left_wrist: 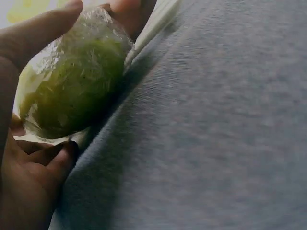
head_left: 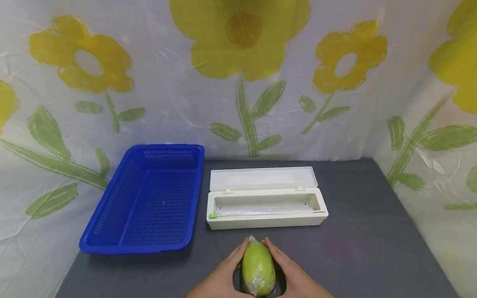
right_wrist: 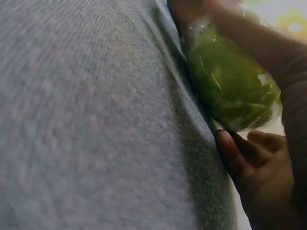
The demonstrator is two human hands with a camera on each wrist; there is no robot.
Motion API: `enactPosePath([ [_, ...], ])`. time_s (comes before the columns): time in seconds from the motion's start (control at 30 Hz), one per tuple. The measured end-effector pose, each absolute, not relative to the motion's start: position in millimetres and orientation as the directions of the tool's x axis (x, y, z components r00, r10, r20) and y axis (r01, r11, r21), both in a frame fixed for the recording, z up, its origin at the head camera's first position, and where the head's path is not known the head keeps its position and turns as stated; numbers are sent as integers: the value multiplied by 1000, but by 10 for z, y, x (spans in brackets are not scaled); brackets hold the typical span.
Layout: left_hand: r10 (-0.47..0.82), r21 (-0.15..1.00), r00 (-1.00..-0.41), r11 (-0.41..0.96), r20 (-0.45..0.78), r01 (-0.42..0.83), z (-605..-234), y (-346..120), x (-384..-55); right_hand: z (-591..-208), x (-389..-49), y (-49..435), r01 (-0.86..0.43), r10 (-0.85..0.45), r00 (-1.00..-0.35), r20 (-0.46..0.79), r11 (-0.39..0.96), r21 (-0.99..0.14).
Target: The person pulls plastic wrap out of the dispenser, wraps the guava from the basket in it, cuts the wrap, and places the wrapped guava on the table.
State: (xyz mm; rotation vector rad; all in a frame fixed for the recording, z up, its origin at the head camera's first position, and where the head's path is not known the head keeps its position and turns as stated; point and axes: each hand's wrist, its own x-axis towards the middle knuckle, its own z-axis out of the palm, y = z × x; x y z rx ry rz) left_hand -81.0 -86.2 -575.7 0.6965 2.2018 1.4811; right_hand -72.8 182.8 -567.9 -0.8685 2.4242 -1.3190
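Observation:
A green oval fruit (head_left: pixel 258 269) wrapped in clear cling film stands low in the middle of the head view, near the table's front edge. My left hand (head_left: pixel 224 274) curves round its left side, with fingertips near its far end and thumb at its near end. On the other side my right hand (head_left: pixel 293 275) curves round it in the same way. Both wrist views show the film-wrapped fruit (left_wrist: pixel 72 81) up close between fingers and thumbs, its film (right_wrist: pixel 235 76) shiny and creased. The fruit's exact kind cannot be told.
Behind the hands lies a white cling film dispenser (head_left: pixel 265 222) with its lid (head_left: pixel 264 179) raised, a clear roll inside and a green slider at its left. A blue perforated basket (head_left: pixel 193 204) stands at the left on the dark grey table (head_left: pixel 362 232). A flower-patterned sheet (head_left: pixel 160 103) hangs behind.

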Motion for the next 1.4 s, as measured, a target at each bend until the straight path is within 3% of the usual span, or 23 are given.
enactPosePath([
  [0.17, 590, 925, -807, 321, -29, 202, -5805, -845, -777, -5728, -701, 1771, -443, -582, -802, 134, 428, -787],
  [0.47, 535, 913, -844, 323, 40, 248, -5828, -791, -768, -5738, -668, 1716, -426, -549, -823, 143, 432, -795],
  [0.8, 609, 883, -793, 352, 38, 312, -5757, -837, -813, -5607, -730, 1774, -452, -589, -798, 129, 443, -774],
  [1.1, 568, 866, -820, 374, 69, 332, -5758, -821, -794, -5649, -707, 1710, -511, -586, -783, 209, 414, -754],
  [1.4, 583, 883, -811, 356, 45, 306, -5762, -832, -767, -5664, -658, 1761, -397, -568, -815, 116, 401, -826],
])
